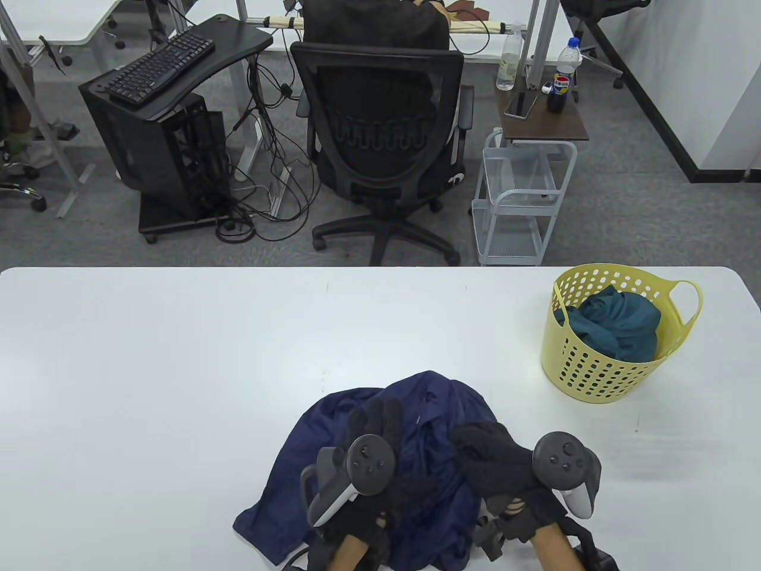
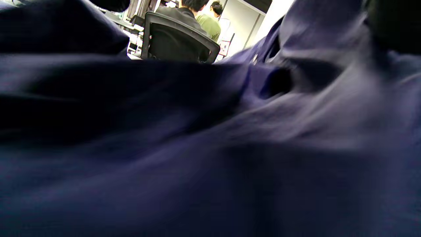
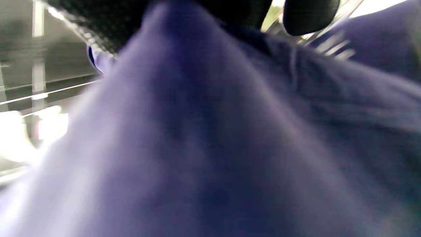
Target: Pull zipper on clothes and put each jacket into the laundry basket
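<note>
A crumpled navy jacket (image 1: 443,395) lies near the table's front edge, in the middle. My left hand (image 1: 376,419) rests on its left half with the fingers spread flat over the cloth. Just to the right, my right hand (image 1: 471,445) curls down into the fabric and grips a bunch of it. In the right wrist view the navy jacket (image 3: 210,148) rises in a peak up to the gloved fingers (image 3: 309,16). Blurred folds of the navy jacket (image 2: 210,164) fill the left wrist view. No zipper shows clearly. A yellow laundry basket (image 1: 585,372) at the right holds a teal jacket (image 1: 618,324).
The white table (image 1: 148,369) spreads out to the left of the jacket and behind it. Beyond its far edge stand a black office chair (image 1: 380,137), a white wire cart (image 1: 523,196) and a black computer stand (image 1: 166,119).
</note>
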The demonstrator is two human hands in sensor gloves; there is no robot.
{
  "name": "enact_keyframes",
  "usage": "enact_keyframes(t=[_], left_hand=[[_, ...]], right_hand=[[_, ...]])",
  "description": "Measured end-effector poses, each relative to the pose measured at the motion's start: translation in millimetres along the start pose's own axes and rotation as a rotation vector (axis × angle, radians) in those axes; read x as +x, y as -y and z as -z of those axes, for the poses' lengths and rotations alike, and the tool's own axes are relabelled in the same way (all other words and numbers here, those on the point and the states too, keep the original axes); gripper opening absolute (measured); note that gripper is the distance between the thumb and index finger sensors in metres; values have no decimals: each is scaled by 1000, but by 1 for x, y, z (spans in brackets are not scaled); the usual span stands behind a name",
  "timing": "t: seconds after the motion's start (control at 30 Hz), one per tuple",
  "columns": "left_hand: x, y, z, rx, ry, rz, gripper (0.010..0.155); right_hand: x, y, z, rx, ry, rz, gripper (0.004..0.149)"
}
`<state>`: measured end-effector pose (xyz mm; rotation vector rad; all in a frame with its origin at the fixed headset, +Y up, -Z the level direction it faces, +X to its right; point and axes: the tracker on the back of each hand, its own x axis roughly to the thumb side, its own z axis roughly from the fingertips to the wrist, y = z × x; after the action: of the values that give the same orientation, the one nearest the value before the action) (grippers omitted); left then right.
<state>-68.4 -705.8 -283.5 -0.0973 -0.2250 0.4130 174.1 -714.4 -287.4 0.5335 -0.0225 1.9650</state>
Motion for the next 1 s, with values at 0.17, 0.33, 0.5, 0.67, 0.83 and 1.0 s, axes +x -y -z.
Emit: enact_keyframes(t=[0.17, 0.33, 0.5, 0.67, 0.83, 1.0], left_hand=[[-14, -3, 4, 58, -21, -72, 56], [-44, -6, 10, 91, -82, -223, 38], [-70, -15, 7, 127, -110, -448, 38], [-86, -24, 2, 185, -121, -575, 38], [-91, -29, -1, 212, -111, -623, 39], [-86, -34, -4, 228, -81, -596, 47]], right_hand=[[9, -7, -4, 213, 89, 77, 33], [-4, 5, -6, 167, 8, 83, 36], [-18, 21, -9, 53, -87, 100, 45], [-27, 29, -11, 5, -146, 157, 46], [-27, 20, -15, -1, -242, -14, 76], [-21, -25, -12, 396, -367, -245, 119]])
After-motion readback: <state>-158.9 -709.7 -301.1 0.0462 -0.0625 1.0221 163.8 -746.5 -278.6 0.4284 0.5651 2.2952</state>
